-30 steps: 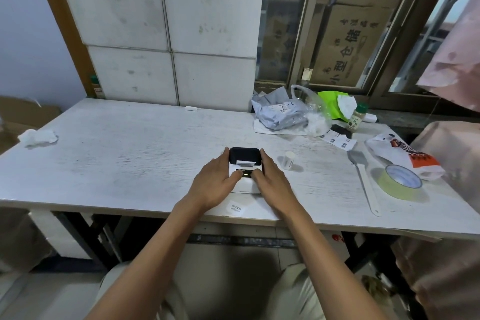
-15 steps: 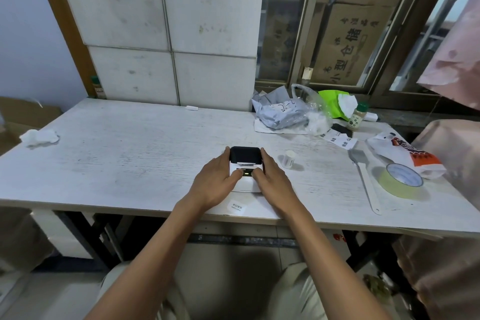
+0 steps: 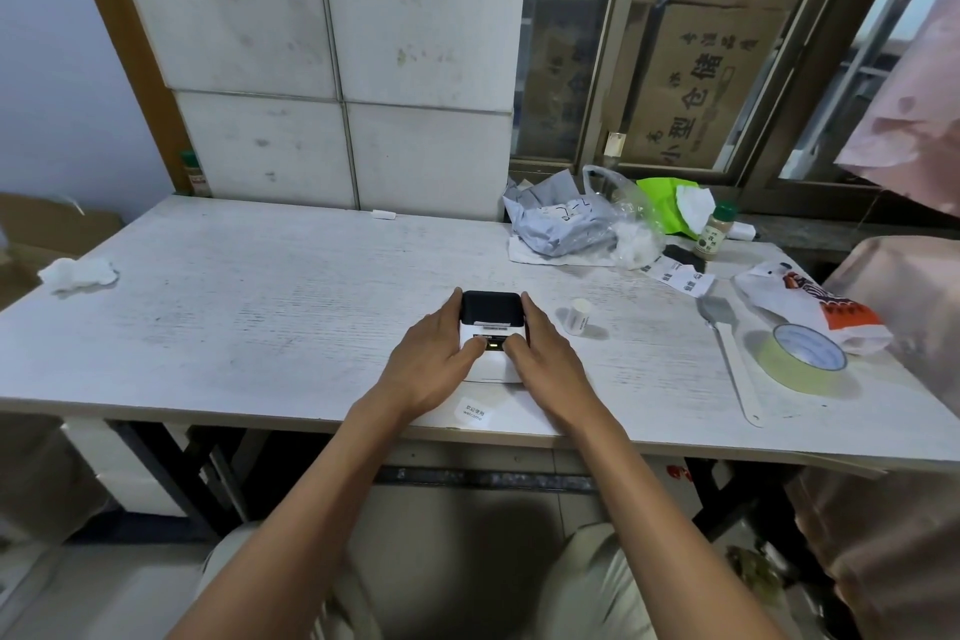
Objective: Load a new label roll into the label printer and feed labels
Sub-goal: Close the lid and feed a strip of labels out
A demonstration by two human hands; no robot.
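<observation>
A small label printer (image 3: 491,314), white with a black lid at the far end, lies flat on the white table (image 3: 249,307) near its front edge. My left hand (image 3: 434,361) clasps its left side and my right hand (image 3: 545,361) its right side, both thumbs resting on the white top near a small lit display. A white paper strip shows at the slot below the black lid. A small white label roll (image 3: 577,316) stands just right of the printer. One printed label (image 3: 475,412) lies at the table edge between my wrists.
At the right lie a roll of yellow-green tape (image 3: 802,361), a white spatula (image 3: 730,353), a snack bag (image 3: 810,309) and a label strip (image 3: 675,274). Grey and clear plastic bags (image 3: 566,218) and a spice bottle (image 3: 716,231) sit at the back right. A crumpled tissue (image 3: 78,272) lies far left.
</observation>
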